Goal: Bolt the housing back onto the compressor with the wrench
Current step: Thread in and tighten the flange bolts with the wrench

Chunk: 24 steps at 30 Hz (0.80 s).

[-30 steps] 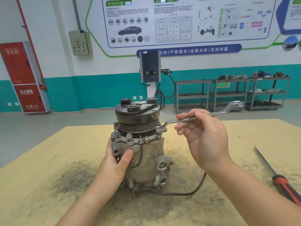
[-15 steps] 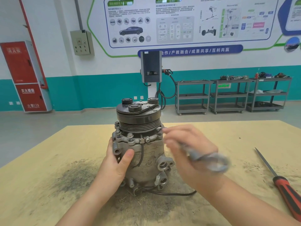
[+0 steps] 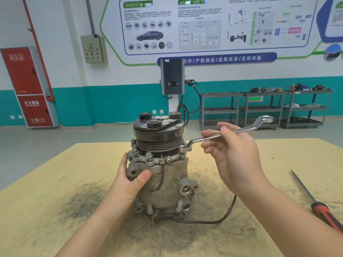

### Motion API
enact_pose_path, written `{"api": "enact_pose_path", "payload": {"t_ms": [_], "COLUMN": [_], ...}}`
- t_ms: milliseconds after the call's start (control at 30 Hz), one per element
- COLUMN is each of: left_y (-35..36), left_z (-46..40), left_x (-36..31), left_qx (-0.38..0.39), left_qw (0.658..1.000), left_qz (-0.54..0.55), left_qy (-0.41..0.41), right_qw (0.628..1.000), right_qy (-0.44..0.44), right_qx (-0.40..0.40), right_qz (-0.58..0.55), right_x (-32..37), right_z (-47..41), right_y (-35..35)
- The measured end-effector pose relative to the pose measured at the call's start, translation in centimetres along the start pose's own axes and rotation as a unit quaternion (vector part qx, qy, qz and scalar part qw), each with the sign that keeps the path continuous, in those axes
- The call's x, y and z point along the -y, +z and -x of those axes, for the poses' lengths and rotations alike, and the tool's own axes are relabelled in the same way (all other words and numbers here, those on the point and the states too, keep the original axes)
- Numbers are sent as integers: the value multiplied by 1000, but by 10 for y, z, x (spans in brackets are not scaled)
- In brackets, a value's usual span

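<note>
A grey metal compressor point(image 3: 167, 184) stands upright on the wooden table point(image 3: 55, 210), its black pulley and clutch plate point(image 3: 158, 131) on top. The housing flange point(image 3: 146, 160) with several bolts rings it just below the pulley. My left hand point(image 3: 130, 182) grips the compressor's left side, thumb across the front. My right hand point(image 3: 232, 154) holds the shaft of a silver ring wrench point(image 3: 246, 129). The wrench's near ring end sits on a bolt point(image 3: 183, 147) at the flange's right side; its far end points up and right.
A red-handled screwdriver point(image 3: 315, 203) lies at the table's right edge. A black cable point(image 3: 219, 217) loops from the compressor's base toward my right forearm. Dark grime stains the table around the compressor. Metal shelf carts point(image 3: 259, 108) and a charging post stand by the far wall.
Half a second ago my right hand swung the wrench low toward me, blurred. Now the wrench is back up at the right, on the flange bolt as one second ago. My left hand has stayed.
</note>
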<state>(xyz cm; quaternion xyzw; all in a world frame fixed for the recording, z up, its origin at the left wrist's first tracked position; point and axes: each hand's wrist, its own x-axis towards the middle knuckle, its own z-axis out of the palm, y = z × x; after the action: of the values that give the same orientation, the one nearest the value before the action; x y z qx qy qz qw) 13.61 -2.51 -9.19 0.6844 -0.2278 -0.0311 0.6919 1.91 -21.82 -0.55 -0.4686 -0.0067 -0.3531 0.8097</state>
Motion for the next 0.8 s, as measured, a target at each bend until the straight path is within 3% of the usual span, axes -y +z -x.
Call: {"api": "enact_pose_path", "payload": {"t_ms": [133,200,267,333,433,533,567,633,700,800], "left_y": [0,1,1,1,1,3,3,4,3,2], "left_z": [3,5,6,6,5,5,4,4,4,5], "left_x": [-4,-5,-7,-7,-6,-7,-7,-6,-4,-4], "left_qx": [13,19,23,24,22,19,16,12,18,14], "left_qw": [1000,1000,1000,1000,1000,1000,1000,1000,1000,1000], "left_qz": [3,3,7,10,11,5,-1,10,17,12], "left_qy": [-1,0,0,0,3,14,20,17,8,5], "right_qw": [996,997,998,973,866,715,690,708,804,949], "right_qy": [75,51,-54,-218,-420,-520,-533,-529,-462,-257], "right_qx": [0,-4,-10,8,130,219,221,203,163,65], "right_qz": [-52,-53,-2,80,236,414,438,421,336,171], "right_x": [-1,-5,-16,-29,-36,-35,-34,-30,-21,-4], "right_z": [-10,-8,3,15,23,26,28,29,29,22], "right_y": [-7,-7,-6,-4,-7,-5,-3,2,5,7]}}
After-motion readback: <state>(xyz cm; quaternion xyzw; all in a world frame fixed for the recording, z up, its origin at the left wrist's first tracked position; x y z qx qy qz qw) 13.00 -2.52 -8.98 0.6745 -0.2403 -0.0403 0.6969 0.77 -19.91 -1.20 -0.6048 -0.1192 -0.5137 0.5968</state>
